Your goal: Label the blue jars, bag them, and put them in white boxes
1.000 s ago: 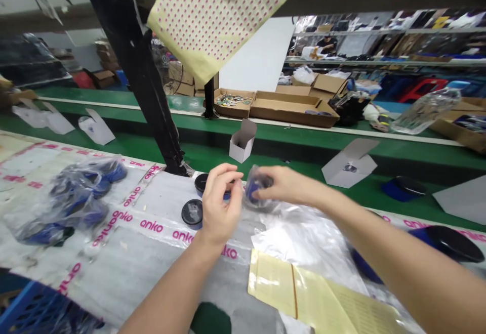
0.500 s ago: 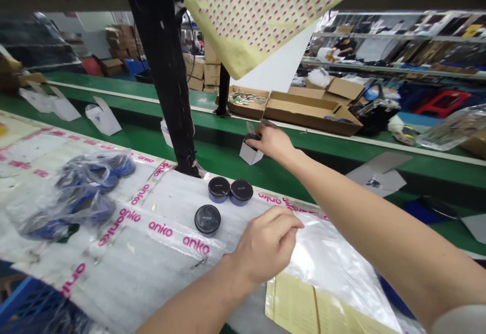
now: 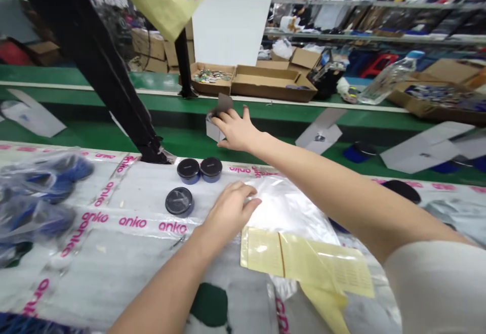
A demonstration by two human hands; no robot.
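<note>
My right hand (image 3: 237, 130) reaches over the green conveyor to a small white box (image 3: 213, 129). Its fingers are spread at the box's top, beside the raised flap (image 3: 225, 102); what is inside is mostly hidden. Above the wrapped table, my left hand (image 3: 230, 207) hovers with thumb and fingers a little apart, nothing visible between them. To its left stand three round blue tins with black lids: two side by side, one tin (image 3: 189, 170) and another tin (image 3: 211, 168), and a third tin (image 3: 179, 201) nearer me. Clear plastic bags (image 3: 288, 205) lie right of the left hand.
A black post (image 3: 87, 60) rises at the table's far edge. Bagged blue items (image 3: 41, 182) lie on the left. Open white boxes (image 3: 319, 132) sit along the conveyor (image 3: 170, 131). Yellow printed sheets (image 3: 307, 258) lie in front. Cardboard trays (image 3: 266, 83) stand behind the conveyor.
The view has swung right. My right hand has gone from gripping a dark thing at the white box to spread fingers over it. My left hand's thumb and fingers have parted slightly.
</note>
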